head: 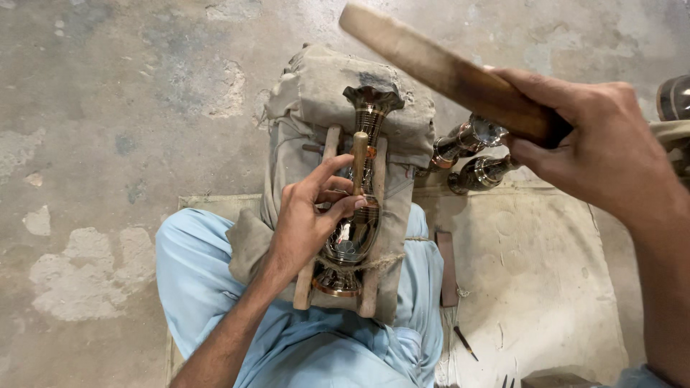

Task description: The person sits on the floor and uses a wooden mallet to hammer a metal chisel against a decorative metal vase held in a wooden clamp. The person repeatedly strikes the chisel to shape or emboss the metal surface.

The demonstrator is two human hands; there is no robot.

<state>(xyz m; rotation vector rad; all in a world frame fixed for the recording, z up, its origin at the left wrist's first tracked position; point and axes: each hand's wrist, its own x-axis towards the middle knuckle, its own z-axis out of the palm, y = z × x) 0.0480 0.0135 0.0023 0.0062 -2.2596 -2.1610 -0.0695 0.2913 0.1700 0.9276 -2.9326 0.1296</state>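
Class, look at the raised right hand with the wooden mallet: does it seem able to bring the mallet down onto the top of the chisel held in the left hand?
Probably yes. The right hand holds the wooden mallet raised, and nothing lies between it and the chisel, whose top stands clear above the left hand.

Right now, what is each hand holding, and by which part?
The right hand grips a wooden mallet at its lower end. The left hand pinches a thin chisel at mid-shaft against the brass vase.

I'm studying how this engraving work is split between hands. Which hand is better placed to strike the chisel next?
Right, probably: the right hand grips the raised wooden mallet above the work. The left hand pinches the chisel upright against the metal vase.
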